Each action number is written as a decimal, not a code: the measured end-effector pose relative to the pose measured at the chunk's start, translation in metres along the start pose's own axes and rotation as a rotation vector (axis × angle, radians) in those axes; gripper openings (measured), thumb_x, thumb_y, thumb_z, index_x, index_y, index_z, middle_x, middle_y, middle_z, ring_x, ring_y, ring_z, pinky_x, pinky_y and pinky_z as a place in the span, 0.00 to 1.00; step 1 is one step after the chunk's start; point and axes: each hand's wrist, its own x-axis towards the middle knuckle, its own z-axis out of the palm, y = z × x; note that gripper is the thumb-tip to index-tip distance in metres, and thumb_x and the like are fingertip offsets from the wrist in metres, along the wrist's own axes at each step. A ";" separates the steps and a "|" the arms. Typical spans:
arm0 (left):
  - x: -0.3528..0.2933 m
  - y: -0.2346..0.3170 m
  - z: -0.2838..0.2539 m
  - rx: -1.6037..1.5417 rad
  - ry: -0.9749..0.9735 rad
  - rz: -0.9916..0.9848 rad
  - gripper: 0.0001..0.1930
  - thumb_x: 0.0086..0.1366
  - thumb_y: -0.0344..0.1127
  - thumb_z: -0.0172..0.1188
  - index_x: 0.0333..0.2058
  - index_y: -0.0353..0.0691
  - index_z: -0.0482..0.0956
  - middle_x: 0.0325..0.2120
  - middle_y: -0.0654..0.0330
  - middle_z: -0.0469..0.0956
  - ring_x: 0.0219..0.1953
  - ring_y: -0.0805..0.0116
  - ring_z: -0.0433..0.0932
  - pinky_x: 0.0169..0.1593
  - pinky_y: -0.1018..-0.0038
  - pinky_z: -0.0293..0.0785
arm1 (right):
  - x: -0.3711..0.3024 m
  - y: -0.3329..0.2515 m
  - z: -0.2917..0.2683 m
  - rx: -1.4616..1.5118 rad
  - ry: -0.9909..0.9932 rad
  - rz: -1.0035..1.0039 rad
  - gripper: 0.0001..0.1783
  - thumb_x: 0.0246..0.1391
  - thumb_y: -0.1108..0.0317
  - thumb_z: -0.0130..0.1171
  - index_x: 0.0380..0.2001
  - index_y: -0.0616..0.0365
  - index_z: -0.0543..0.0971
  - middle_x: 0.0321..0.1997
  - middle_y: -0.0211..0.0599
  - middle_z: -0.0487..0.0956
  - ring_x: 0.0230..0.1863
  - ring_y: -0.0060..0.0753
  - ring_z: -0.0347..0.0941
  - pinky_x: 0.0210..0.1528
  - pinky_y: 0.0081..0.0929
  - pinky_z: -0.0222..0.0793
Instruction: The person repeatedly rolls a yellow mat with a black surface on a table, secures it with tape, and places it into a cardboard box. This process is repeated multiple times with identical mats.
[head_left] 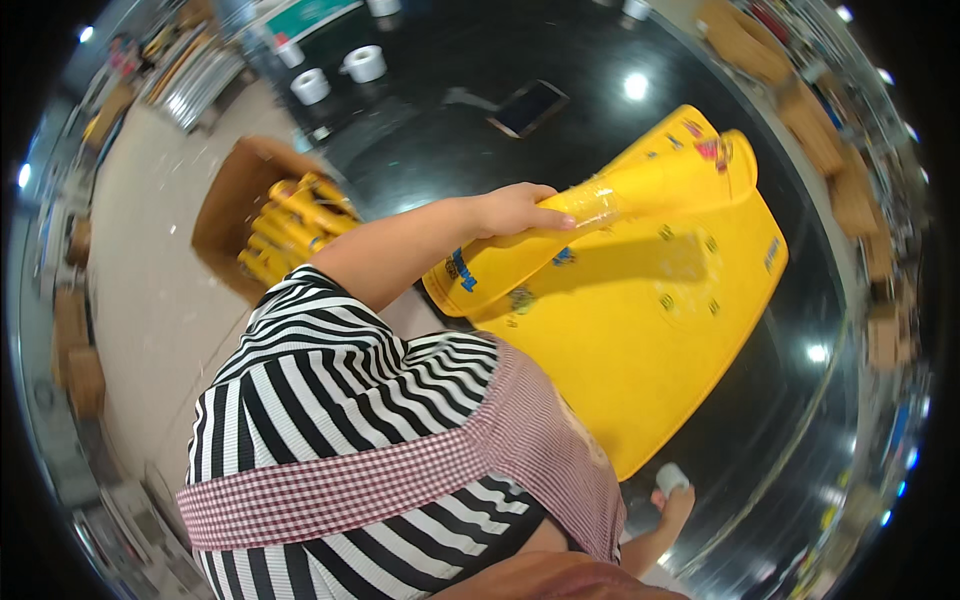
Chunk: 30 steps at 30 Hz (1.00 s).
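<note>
My left hand (525,210) is wrapped round a rolled yellow mat (490,255), pinched narrow at the middle and flaring at both ends, with printed figures on it. Shiny clear tape (598,200) crosses the roll just right of my fingers. Beneath the roll, a flat yellow mat (600,370) with rounded corners lies on the black table; I cannot tell if it is one sheet or a stack. Down at the lower right, my right hand (676,503) closes on a small pale roll (671,477), beside the mat's near corner.
A cardboard box (222,215) on the left holds several rolled yellow mats (290,230). On the black table (430,110) lie a dark phone (529,108) and white rolls (364,64). Cardboard boxes (810,125) line the far right side.
</note>
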 end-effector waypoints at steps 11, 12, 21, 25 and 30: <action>-0.172 -0.208 -0.173 -0.218 1.548 0.055 0.37 0.56 0.45 0.78 0.58 0.36 0.70 0.47 0.49 0.83 0.45 0.56 0.85 0.47 0.62 0.83 | -0.010 -0.003 0.005 -0.308 0.703 -0.526 0.24 0.66 0.57 0.63 0.56 0.64 0.80 0.48 0.48 0.81 0.48 0.39 0.80 0.52 0.39 0.77; -0.185 -0.235 -0.196 -0.064 1.616 -0.090 0.36 0.56 0.45 0.78 0.57 0.37 0.70 0.48 0.46 0.83 0.46 0.53 0.85 0.47 0.61 0.84 | -0.027 -0.028 0.025 -0.210 0.649 -0.576 0.22 0.65 0.61 0.66 0.57 0.63 0.80 0.52 0.49 0.79 0.50 0.43 0.80 0.55 0.38 0.77; -0.109 -0.239 -0.100 0.411 1.046 0.142 0.09 0.67 0.34 0.66 0.44 0.40 0.88 0.38 0.58 0.85 0.39 0.68 0.83 0.44 0.73 0.78 | -0.038 -0.013 0.122 -0.175 0.263 -0.495 0.28 0.58 0.68 0.67 0.59 0.68 0.77 0.43 0.41 0.80 0.42 0.31 0.76 0.49 0.27 0.73; -0.069 -0.181 0.017 -0.231 0.436 0.022 0.22 0.70 0.36 0.65 0.59 0.33 0.78 0.50 0.58 0.82 0.43 0.75 0.79 0.43 0.79 0.76 | -0.033 -0.023 0.122 0.000 0.268 -0.197 0.36 0.51 0.70 0.71 0.62 0.71 0.73 0.40 0.35 0.76 0.38 0.29 0.73 0.43 0.25 0.72; -0.023 -0.184 0.041 -0.128 0.308 -0.022 0.24 0.69 0.35 0.66 0.58 0.28 0.74 0.43 0.55 0.83 0.37 0.69 0.82 0.39 0.76 0.76 | 0.000 -0.004 0.108 0.378 0.010 -0.074 0.22 0.58 0.69 0.68 0.52 0.69 0.78 0.46 0.43 0.84 0.45 0.34 0.80 0.46 0.32 0.75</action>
